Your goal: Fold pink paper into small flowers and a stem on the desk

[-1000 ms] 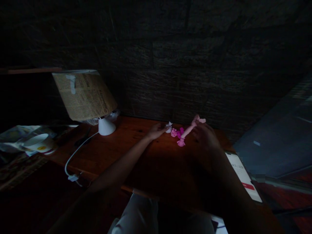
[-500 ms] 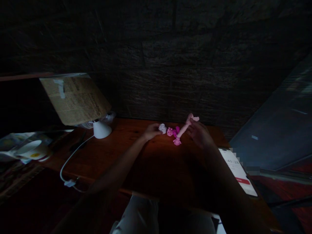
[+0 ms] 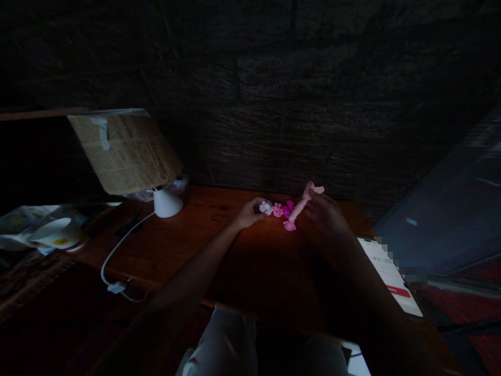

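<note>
Showing a wooden table against a dark plank wall, dimly lit. Left of the table's middle, a lamp with white base and newspaper-covered shade, its white cable trailing over the table's near edge. Off the table's left end, a white bowl among papers. At the table's right edge, a lit phone lying flat. Near the table's far side, right hand closed on the upper part of a pale pink roll, tilted, lower end touching the table beside small magenta pieces. Just left of these, left hand resting on the table, fingertips pinched on a small whitish wad. Below the table's near edge, light-coloured clothing of the person.
</note>
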### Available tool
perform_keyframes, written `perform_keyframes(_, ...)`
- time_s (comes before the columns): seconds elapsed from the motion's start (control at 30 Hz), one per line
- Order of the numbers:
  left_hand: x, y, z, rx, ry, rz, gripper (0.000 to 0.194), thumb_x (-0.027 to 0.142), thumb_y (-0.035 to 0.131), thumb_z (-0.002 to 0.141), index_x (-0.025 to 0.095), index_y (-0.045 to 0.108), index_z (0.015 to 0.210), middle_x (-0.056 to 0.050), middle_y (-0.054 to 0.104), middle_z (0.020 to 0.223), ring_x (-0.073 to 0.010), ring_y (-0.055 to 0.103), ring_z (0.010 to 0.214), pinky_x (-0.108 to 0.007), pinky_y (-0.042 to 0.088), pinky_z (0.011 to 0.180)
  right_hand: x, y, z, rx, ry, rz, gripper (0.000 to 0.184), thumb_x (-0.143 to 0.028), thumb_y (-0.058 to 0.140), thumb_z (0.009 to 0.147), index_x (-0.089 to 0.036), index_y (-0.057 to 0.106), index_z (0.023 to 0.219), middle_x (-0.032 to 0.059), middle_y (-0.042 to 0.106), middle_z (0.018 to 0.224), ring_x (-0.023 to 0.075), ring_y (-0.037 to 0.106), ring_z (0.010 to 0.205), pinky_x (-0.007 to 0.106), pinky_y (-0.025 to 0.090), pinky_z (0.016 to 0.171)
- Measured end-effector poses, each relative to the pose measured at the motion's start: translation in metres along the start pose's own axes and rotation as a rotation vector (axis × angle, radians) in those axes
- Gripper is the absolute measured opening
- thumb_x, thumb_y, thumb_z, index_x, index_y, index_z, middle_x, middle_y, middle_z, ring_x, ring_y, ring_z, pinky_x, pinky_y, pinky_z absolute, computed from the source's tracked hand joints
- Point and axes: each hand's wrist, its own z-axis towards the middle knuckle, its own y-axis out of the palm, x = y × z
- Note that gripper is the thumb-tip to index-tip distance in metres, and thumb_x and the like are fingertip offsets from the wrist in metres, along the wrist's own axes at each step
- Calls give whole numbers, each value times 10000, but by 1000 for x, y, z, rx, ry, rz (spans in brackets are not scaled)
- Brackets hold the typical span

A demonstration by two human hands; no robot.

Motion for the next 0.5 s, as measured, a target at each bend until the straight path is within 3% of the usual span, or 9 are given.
perform_keyframes(0.27,-5,-4,0,-96,-1,-19,494,93,744,609,133,609,1082,-81,678,1071,-209,627,981,-388,457,943,0,4,-1,20,42,97,289,-413,852,631,-245,666,773,-14,681,779,132,644,701,237,544,662)
perform_keyframes(0.5,-8,-1,2,-37,-14,-23,714,163,822,582,130,547,1240,-156,620,1262,-272,597,1124,-426,440,992,-2,5,-4,10,37,112,249,-370,850,642,-247,682,778,-19,698,788,130,663,716,231,537,677)
